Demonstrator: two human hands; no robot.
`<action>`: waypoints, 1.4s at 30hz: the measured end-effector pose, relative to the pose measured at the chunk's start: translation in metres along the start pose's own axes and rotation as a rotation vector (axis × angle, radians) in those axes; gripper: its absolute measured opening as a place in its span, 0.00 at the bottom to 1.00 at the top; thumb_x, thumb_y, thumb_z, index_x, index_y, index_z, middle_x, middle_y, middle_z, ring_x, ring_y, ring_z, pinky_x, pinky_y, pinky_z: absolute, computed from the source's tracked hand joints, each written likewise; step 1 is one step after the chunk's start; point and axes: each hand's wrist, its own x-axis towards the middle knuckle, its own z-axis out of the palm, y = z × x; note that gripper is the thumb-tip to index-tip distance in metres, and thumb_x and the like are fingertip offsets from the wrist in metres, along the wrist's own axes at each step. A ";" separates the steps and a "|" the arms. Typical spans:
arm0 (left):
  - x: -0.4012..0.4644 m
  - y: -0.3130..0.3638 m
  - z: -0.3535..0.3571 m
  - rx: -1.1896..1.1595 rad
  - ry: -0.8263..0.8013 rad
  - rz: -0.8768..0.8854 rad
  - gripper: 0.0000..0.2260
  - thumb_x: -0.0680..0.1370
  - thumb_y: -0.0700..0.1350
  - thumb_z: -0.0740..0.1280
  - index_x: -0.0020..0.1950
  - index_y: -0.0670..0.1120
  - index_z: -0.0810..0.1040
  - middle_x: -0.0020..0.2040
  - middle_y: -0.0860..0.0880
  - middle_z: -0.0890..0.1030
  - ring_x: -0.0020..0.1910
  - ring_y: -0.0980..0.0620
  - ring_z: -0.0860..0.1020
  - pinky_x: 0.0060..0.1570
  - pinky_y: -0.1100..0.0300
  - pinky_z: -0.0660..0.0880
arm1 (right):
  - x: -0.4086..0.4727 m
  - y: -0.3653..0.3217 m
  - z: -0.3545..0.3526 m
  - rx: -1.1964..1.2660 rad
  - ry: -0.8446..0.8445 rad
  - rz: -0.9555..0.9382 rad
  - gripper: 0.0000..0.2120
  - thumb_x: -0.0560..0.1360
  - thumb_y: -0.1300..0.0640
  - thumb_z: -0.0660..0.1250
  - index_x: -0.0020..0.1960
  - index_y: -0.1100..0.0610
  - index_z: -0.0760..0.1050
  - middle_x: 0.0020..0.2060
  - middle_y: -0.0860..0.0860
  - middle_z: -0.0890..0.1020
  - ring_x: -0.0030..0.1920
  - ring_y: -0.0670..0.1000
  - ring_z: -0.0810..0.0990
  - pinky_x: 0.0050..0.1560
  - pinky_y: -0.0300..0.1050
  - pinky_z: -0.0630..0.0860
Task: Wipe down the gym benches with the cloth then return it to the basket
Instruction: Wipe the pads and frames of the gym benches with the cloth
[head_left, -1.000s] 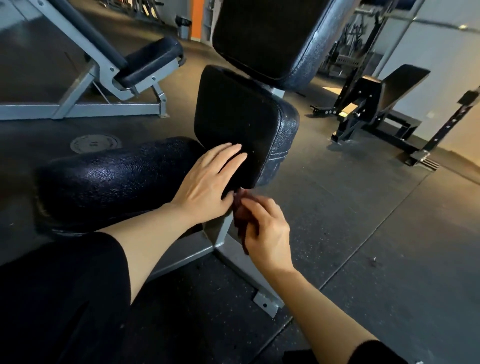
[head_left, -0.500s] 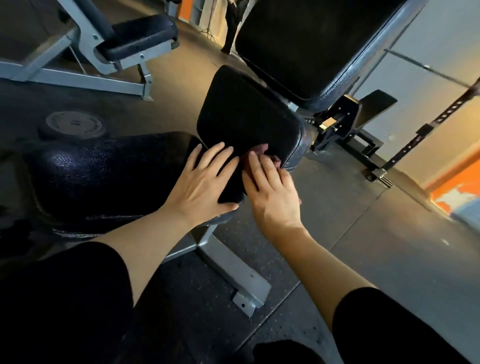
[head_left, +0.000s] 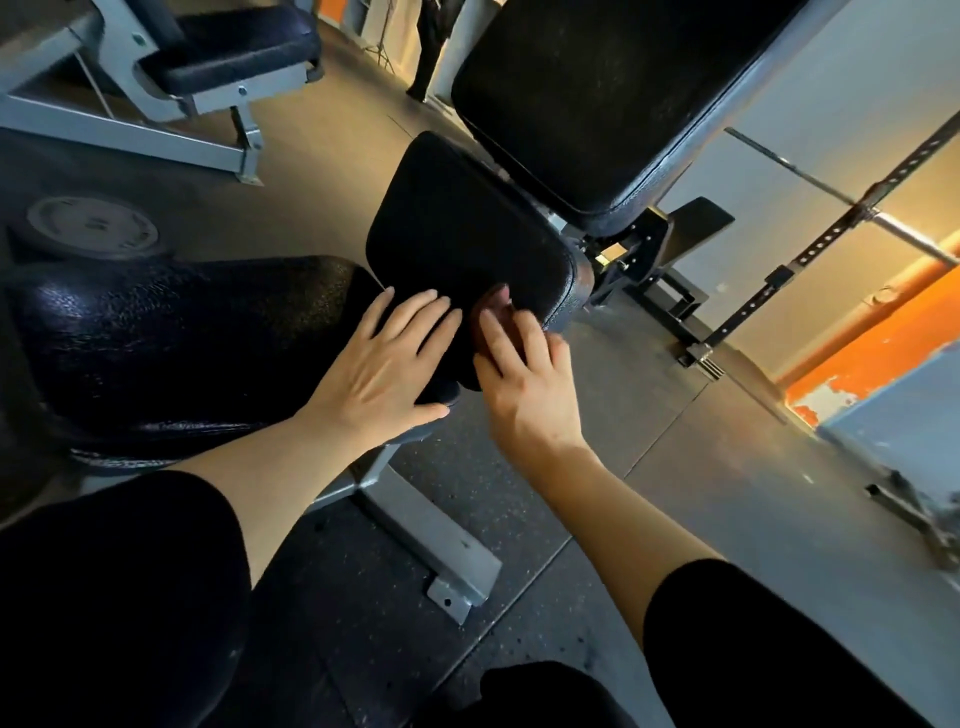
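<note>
A black padded gym bench stands in front of me, with a tilted seat pad (head_left: 457, 228) and a backrest (head_left: 597, 93) above it. My left hand (head_left: 384, 364) lies flat with straight fingers on the seat pad's near edge, next to a rounded black pad (head_left: 171, 338). My right hand (head_left: 524, 379) presses a small dark reddish cloth (head_left: 496, 312) against the seat pad's lower right corner, fingers spread over it. Most of the cloth is hidden under that hand. No basket is in view.
The bench's grey steel foot (head_left: 441, 545) runs across the rubber floor below my arms. Another bench (head_left: 223, 57) stands at the upper left, with a weight plate (head_left: 93, 228) on the floor. A black rack and barbell (head_left: 831, 223) stand to the right. A person stands far back.
My right hand rose from below the seat pad, where it pinched the cloth, onto the pad's corner and now presses the cloth flat there. My left hand stayed on the pad.
</note>
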 end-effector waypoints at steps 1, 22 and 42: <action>0.000 0.000 0.000 0.007 -0.010 0.024 0.42 0.68 0.60 0.73 0.75 0.40 0.63 0.73 0.40 0.66 0.75 0.43 0.61 0.73 0.41 0.57 | -0.013 -0.004 0.002 0.040 -0.019 0.002 0.16 0.70 0.64 0.64 0.55 0.61 0.81 0.65 0.59 0.76 0.62 0.64 0.66 0.52 0.59 0.69; -0.004 0.008 0.005 0.116 -0.067 0.305 0.30 0.76 0.49 0.69 0.75 0.42 0.64 0.71 0.42 0.70 0.72 0.42 0.66 0.72 0.42 0.61 | -0.042 -0.020 0.018 0.575 0.390 0.607 0.17 0.81 0.60 0.59 0.69 0.63 0.72 0.70 0.68 0.65 0.67 0.64 0.65 0.68 0.52 0.64; -0.005 0.008 0.016 0.152 -0.106 0.398 0.29 0.79 0.44 0.66 0.77 0.43 0.58 0.77 0.45 0.60 0.75 0.43 0.61 0.73 0.41 0.58 | -0.036 -0.047 0.042 0.881 0.357 1.073 0.15 0.76 0.64 0.63 0.61 0.58 0.79 0.58 0.56 0.79 0.56 0.58 0.78 0.58 0.42 0.71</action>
